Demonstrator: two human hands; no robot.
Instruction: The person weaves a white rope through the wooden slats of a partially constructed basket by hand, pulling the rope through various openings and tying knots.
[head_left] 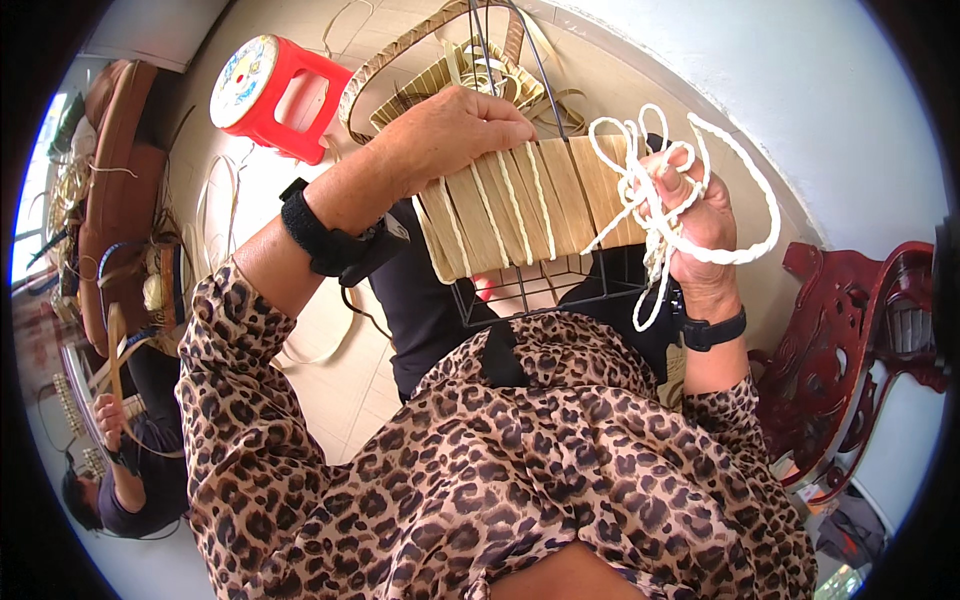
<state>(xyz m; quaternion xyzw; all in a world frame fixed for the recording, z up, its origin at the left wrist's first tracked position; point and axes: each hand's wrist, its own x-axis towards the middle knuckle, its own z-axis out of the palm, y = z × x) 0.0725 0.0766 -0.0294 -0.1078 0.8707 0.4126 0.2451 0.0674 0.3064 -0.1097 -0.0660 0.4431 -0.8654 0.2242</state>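
Note:
In front of my lap is a basket with a black wire frame [510, 297] and flat tan strips [580, 190] wrapped side by side around it. Several pale twisted cord lines [495, 215] run across the strips. My left hand [455, 135] is closed over the basket's far edge, thumb and forefinger close together; its other fingertips are hidden behind. At the basket's right end my right hand [705, 215] is closed around a bundle of cream twisted cord [735, 255]. Loops of that cord stand out above and beside the fingers.
Beyond the basket lies a woven item with a curved handle [385, 62] and loose strips. A red stool [290, 95] stands at the far left. A carved dark wooden chair [850, 350] is at the right. Another person's hand [108, 415] holds a strip at the left edge.

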